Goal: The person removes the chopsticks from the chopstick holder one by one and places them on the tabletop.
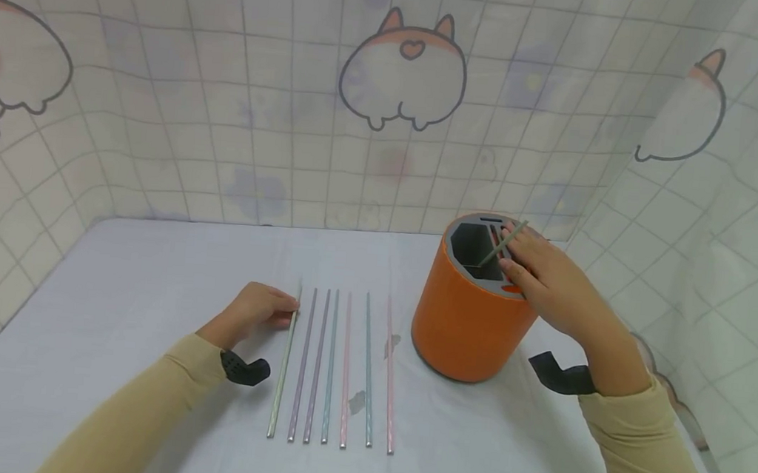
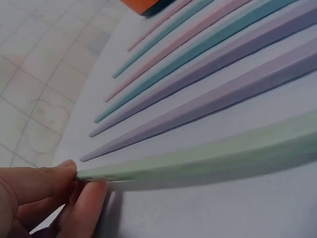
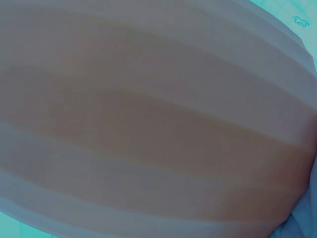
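A row of tapered chopsticks in purple, blue and pink lies on the white tabletop, such as the purple chopstick (image 1: 302, 368). At the row's left end my left hand (image 1: 258, 307) pinches the thin far end of a green chopstick (image 2: 198, 156) between thumb and fingers. My right hand (image 1: 545, 279) rests over the right rim of an orange cylindrical holder (image 1: 468, 325), its thumb and fingers extended across the grey top. Another green chopstick (image 1: 502, 244) leans in the holder's large opening, crossing in front of those fingers. The right wrist view is filled by a blurred, banded surface.
Behind the table hangs a white grid-patterned cloth (image 1: 292, 148) with cartoon animal prints. A similar cloth (image 1: 739, 242) drops along the right side. The holder's grey top (image 1: 457, 231) has a large opening and narrow slots. A dark cable (image 1: 673, 401) runs near the right forearm.
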Demonstrator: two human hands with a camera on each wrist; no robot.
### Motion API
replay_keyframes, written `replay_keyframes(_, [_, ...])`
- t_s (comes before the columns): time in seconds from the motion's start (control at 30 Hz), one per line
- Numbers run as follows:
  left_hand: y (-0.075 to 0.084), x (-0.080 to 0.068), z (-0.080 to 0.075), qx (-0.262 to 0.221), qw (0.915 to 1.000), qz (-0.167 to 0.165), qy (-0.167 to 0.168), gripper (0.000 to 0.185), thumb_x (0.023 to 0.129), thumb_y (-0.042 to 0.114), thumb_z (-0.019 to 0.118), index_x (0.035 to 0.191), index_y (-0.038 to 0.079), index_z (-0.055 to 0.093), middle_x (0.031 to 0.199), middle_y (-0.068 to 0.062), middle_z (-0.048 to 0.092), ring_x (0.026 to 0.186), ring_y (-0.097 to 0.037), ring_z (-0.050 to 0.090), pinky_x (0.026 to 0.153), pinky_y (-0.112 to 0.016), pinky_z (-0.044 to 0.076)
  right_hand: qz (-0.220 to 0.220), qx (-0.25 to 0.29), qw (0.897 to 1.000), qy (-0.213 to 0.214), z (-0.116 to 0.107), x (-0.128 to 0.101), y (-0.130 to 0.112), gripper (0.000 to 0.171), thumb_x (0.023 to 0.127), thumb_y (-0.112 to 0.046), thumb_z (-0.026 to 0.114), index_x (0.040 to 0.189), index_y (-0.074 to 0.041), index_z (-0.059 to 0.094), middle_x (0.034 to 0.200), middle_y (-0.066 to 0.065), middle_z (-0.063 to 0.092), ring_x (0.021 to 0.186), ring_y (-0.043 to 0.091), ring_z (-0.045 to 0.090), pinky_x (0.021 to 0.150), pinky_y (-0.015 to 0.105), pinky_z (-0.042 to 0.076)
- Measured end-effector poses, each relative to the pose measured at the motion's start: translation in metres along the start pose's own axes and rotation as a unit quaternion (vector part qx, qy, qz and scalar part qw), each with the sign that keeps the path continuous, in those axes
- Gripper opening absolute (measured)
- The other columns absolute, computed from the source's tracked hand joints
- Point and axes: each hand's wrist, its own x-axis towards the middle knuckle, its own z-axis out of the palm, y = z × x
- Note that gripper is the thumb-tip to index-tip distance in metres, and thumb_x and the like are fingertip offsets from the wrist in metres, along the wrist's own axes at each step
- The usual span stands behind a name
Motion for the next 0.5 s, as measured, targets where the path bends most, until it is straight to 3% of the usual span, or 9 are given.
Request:
replay_keyframes(0.1, [-0.002,-0.001,0.004,0.006,0.9998,-0.003,0.018,0.034,0.091,0.009,0.070,0.118,-0.011,0.066,0.083,-0.002,0.073,0.061,-0.001,0.064,0.061,-0.015,0.055,-0.002,-0.002,1.000,0.002,0.000,0.000,0.000,0.059,0.108,-0.035,0.037,0.156,-0.004,0.026,0.164,0.015,0.023,0.154,0.040,0.014,0.125,0.058,0.013])
replay_keyframes(0.3, [0.000,-0.003,0.007,0.071,0.9949,0.024,0.067,0.033,0.088,0.012,0.073,0.114,-0.009,0.070,0.102,-0.019,0.075,0.064,-0.003,0.066,0.062,-0.015,0.053,-0.003,-0.005,1.000,0.005,-0.001,0.001,0.001,0.058,0.108,-0.035,0.037,0.156,-0.003,0.027,0.164,0.015,0.023,0.154,0.040,0.015,0.125,0.059,0.014])
replay_keyframes(0.4, [0.007,-0.004,0.009,0.105,0.9882,0.060,0.094,0.035,0.091,0.015,0.070,0.118,-0.007,0.068,0.116,-0.024,0.071,0.079,-0.016,0.074,0.071,-0.022,0.057,0.001,-0.006,1.000,0.004,-0.001,0.001,0.001,0.058,0.108,-0.036,0.037,0.156,-0.004,0.027,0.164,0.015,0.023,0.154,0.040,0.014,0.124,0.059,0.014])
replay_keyframes(0.5, [0.028,-0.008,0.014,0.109,0.9780,0.124,0.127,0.037,0.094,0.019,0.067,0.124,-0.002,0.067,0.123,-0.022,0.068,0.101,-0.027,0.072,0.085,-0.034,0.060,0.000,-0.005,1.000,0.003,-0.001,0.000,0.001,0.058,0.108,-0.036,0.037,0.155,-0.004,0.027,0.164,0.015,0.023,0.154,0.040,0.014,0.124,0.059,0.014])
